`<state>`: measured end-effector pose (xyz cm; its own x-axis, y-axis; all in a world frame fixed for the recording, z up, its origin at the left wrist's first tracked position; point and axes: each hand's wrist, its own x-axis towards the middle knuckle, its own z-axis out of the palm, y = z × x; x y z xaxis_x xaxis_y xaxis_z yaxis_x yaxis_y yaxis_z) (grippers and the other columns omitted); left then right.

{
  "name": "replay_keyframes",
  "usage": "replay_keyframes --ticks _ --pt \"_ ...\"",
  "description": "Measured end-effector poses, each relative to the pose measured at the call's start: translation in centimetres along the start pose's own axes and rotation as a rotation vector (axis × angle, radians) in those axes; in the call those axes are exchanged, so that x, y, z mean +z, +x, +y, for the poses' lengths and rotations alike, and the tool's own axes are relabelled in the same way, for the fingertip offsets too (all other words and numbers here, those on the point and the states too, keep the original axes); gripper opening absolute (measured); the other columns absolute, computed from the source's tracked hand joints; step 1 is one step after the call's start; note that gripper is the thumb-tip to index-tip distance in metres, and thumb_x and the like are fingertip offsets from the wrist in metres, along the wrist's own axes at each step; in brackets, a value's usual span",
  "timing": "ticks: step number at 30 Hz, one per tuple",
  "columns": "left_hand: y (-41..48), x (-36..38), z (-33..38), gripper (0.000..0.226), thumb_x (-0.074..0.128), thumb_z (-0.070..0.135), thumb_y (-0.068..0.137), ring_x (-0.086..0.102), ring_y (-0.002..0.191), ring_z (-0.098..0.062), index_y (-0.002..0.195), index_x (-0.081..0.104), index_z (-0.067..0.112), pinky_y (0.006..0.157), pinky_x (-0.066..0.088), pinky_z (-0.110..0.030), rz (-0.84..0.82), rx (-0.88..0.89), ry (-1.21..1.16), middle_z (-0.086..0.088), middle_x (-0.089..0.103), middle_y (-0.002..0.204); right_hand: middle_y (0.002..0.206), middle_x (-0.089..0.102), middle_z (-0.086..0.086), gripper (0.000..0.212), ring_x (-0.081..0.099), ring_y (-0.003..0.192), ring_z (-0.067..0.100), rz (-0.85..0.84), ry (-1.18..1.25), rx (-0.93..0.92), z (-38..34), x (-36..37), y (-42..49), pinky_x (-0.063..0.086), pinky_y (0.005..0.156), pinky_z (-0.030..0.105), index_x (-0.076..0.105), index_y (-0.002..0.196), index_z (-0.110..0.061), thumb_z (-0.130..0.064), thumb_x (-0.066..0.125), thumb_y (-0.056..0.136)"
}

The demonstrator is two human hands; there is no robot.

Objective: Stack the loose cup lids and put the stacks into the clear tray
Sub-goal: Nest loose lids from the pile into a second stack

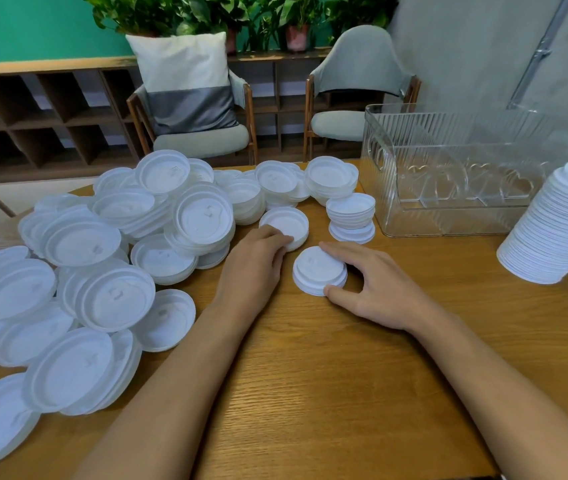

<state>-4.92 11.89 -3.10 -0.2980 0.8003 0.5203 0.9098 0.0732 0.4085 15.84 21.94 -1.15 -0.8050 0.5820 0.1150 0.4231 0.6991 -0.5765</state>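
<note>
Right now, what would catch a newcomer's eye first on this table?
A sprawling pile of white lids covers the left half of the table. At the right edge stands a tall stack, in front of the clear tray at back right, which looks empty. In the middle, the right hand pinches a short stack while the left hand touches a single lid.
</note>
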Motion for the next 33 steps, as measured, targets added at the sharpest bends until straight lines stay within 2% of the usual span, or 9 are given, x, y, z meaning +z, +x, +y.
replay_keyframes --ticks 3,6,9,12,17,21,26,29,33 --pt "0.1 -0.4 0.0 0.020 0.073 0.008 0.095 0.072 0.099 -0.026 0.113 0.080 0.012 0.080 0.058 -0.047 0.035 -0.021 -0.014 -0.003 0.076 0.107 0.162 0.039 -0.019 0.069 0.030 0.147 -0.003 0.025 0.020 0.005 -0.1 0.0 0.1 0.024 0.120 0.020 0.046 0.156 -0.037 -0.036 0.073 0.093" --pt "-0.1 -1.0 0.2 0.015 0.081 0.011 0.088 0.069 0.092 -0.023 0.103 0.080 0.013 0.076 0.057 -0.044 0.067 -0.082 -0.034 0.000 0.074 0.099 0.162 0.037 -0.023 0.069 0.029 0.148 0.000 0.031 0.009 0.028 -0.1 0.0 0.1 0.025 0.120 0.029 0.049 0.153 -0.040 -0.047 0.076 0.090" --pt "-0.1 -1.4 0.3 0.018 0.088 0.017 0.083 0.065 0.090 -0.018 0.097 0.077 0.014 0.076 0.055 -0.041 0.094 -0.134 -0.078 0.003 0.071 0.095 0.152 0.046 -0.025 0.073 0.036 0.136 -0.007 0.098 0.021 0.007 -0.3 0.6 0.2 0.029 0.113 0.020 0.056 0.147 -0.038 -0.059 0.081 0.081" --pt "-0.2 -1.9 0.8 0.023 0.089 0.025 0.082 0.063 0.091 -0.009 0.100 0.076 0.018 0.081 0.051 -0.027 0.104 -0.168 -0.196 0.010 0.070 0.094 0.139 0.057 -0.020 0.069 0.044 0.125 -0.013 0.159 0.051 -0.027 -0.1 0.9 0.5 0.028 0.104 0.001 0.063 0.140 -0.033 -0.053 0.086 0.079" --pt "-0.2 -3.4 2.7 0.032 0.082 0.021 0.091 0.067 0.083 -0.006 0.116 0.061 0.023 0.073 0.052 -0.016 0.202 -0.236 -0.482 0.008 0.070 0.087 0.144 0.055 -0.021 0.082 0.050 0.131 -0.004 0.132 0.090 -0.007 0.1 0.3 0.5 0.041 0.111 0.023 0.050 0.150 -0.038 -0.048 0.088 0.078" --pt "0.1 -3.8 3.2 0.022 0.080 0.023 0.093 0.073 0.089 -0.007 0.111 0.068 0.020 0.078 0.059 -0.025 0.174 -0.303 -0.659 0.006 0.077 0.098 0.137 0.055 -0.030 0.092 0.053 0.128 -0.011 0.094 0.197 -0.021 0.3 0.1 0.5 0.045 0.110 0.017 0.041 0.153 -0.044 -0.038 0.092 0.076" --pt "-0.3 -2.7 2.6 0.014 0.076 0.028 0.096 0.071 0.094 -0.002 0.109 0.080 0.024 0.080 0.054 -0.015 0.026 -0.277 -0.547 0.015 0.078 0.103 0.145 0.052 -0.024 0.109 0.050 0.132 -0.011 0.050 0.234 -0.019 0.4 0.1 0.7 0.040 0.110 0.013 0.024 0.158 -0.053 -0.038 0.093 0.075" --pt "-0.7 -1.8 2.7 0.016 0.074 0.026 0.098 0.069 0.094 0.003 0.112 0.081 0.023 0.079 0.047 -0.007 -0.007 -0.224 -0.434 0.016 0.078 0.103 0.139 0.050 -0.034 0.102 0.048 0.130 -0.017 0.021 0.219 -0.050 0.3 0.2 0.5 0.040 0.109 0.011 0.032 0.158 -0.048 -0.038 0.092 0.076" --pt "-0.8 -1.8 3.0 0.028 0.073 0.038 0.098 0.066 0.106 0.007 0.120 0.079 0.024 0.086 0.045 -0.007 -0.046 -0.178 -0.403 0.015 0.077 0.114 0.148 0.051 -0.027 0.091 0.047 0.133 -0.012 0.046 0.190 -0.060 0.4 0.2 0.4 0.044 0.114 0.022 0.043 0.154 -0.043 -0.043 0.091 0.076"
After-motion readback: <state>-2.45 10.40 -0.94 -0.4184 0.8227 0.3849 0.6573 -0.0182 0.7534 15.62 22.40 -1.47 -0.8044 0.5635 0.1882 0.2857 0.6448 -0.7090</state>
